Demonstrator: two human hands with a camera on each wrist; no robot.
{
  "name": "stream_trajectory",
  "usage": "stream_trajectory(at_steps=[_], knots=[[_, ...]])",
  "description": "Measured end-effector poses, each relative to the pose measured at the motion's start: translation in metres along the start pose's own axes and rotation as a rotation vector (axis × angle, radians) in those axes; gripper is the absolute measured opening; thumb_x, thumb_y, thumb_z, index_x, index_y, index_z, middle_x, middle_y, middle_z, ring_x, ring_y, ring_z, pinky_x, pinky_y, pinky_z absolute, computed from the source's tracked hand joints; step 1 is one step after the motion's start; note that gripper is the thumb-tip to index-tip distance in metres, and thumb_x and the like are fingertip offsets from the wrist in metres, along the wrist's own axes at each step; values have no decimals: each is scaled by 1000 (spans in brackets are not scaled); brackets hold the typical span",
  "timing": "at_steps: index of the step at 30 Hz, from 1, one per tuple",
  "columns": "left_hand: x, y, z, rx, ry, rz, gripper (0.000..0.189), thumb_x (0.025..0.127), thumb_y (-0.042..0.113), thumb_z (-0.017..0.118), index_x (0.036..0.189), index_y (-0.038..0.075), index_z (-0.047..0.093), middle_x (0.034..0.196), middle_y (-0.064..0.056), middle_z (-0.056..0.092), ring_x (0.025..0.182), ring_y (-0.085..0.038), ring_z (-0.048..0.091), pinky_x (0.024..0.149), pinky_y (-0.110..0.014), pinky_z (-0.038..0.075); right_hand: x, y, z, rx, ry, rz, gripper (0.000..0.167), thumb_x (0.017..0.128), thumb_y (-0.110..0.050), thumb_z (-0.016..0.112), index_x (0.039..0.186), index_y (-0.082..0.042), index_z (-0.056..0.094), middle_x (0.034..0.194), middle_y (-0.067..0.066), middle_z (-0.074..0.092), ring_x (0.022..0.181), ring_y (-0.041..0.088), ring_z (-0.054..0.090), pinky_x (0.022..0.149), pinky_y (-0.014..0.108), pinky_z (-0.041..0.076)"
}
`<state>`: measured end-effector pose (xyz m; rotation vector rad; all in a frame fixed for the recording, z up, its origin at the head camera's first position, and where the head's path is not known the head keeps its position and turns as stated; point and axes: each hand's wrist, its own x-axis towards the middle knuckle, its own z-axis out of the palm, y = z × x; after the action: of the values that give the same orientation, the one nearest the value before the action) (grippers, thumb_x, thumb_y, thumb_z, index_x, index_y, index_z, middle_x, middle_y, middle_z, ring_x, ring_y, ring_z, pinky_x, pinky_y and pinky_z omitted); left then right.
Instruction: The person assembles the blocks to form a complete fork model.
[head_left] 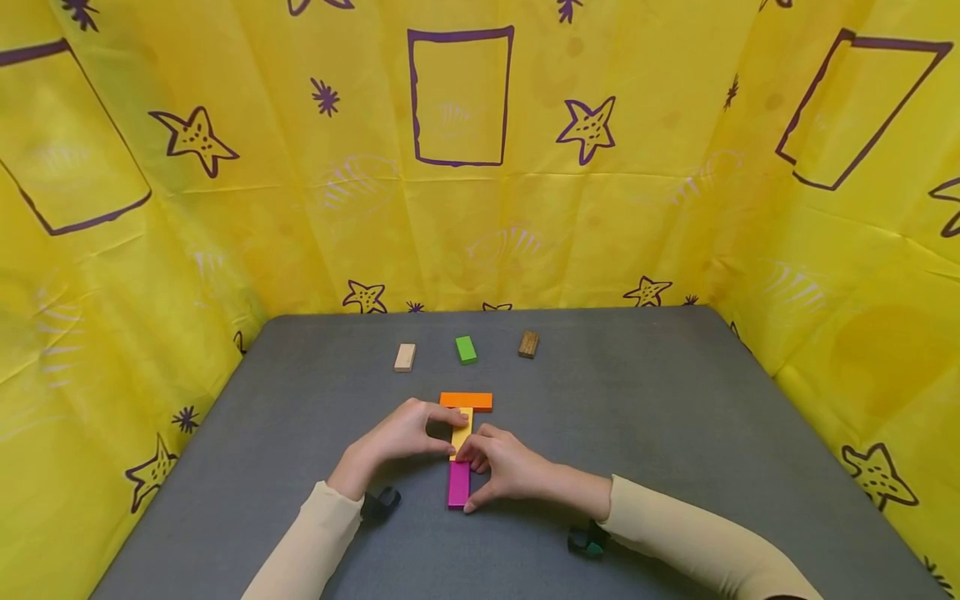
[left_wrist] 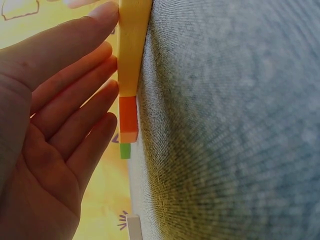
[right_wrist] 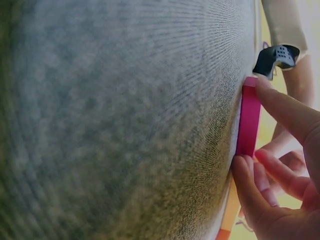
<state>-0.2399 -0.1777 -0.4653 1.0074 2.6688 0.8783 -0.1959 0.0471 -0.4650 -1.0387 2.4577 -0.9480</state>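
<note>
A yellow block [head_left: 462, 432] lies lengthwise on the grey table, its far end against an orange block [head_left: 467, 402] set crosswise. My left hand [head_left: 401, 432] rests on the yellow block, fingertips at its far part and thumb at its near part. In the left wrist view those fingers look fairly straight against the yellow block's upper face [left_wrist: 131, 50]. My right hand [head_left: 506, 468] pinches a magenta block [head_left: 459, 486] by its ends, thumb at the near end and index finger at the far end. The magenta block lies in line with the yellow one, right at its near end.
Farther back lie a beige block [head_left: 405, 357], a green block [head_left: 466, 350] and a brown block [head_left: 528, 344], spaced apart in a row. Yellow patterned cloth [head_left: 465, 225] stands behind and on both sides of the grey table [head_left: 637, 400]. Dark wrist cameras sit below both wrists.
</note>
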Motion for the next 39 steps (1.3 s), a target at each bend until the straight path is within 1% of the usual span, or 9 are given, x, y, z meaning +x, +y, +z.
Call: stream_trajectory(at_steps=[9,23,33,39], knots=[[0,1,0,-9,-4,-10,46,77,28,79,121,22,67,115,14,67,112,-8,60,99,-35,48,0,-1,1,5,14,-2,57,62,-34,89,107,-14,60,101,-2,54,84,3,57,74,12,51],[0,0,0,-8,-5,-13,46,77,28,79,121,22,67,115,14,67,113,-8,60,99,-35,47,1,-2,3,28,18,38,57,61,-34,89,106,-16,60,100,-4,53,84,1,57,75,11,50],[0,-1,0,-5,-6,-6,46,77,29,79,121,22,67,115,14,67,114,-8,59,99,-35,47,1,-1,2,28,19,33,57,61,-34,89,106,-16,60,100,-4,53,83,1,57,74,11,50],[0,-1,0,-9,-8,-13,46,77,30,79,121,23,67,115,15,67,115,-7,59,100,-35,47,1,-1,2,35,19,30,57,61,-34,89,107,-15,60,100,-3,53,83,2,57,74,11,51]])
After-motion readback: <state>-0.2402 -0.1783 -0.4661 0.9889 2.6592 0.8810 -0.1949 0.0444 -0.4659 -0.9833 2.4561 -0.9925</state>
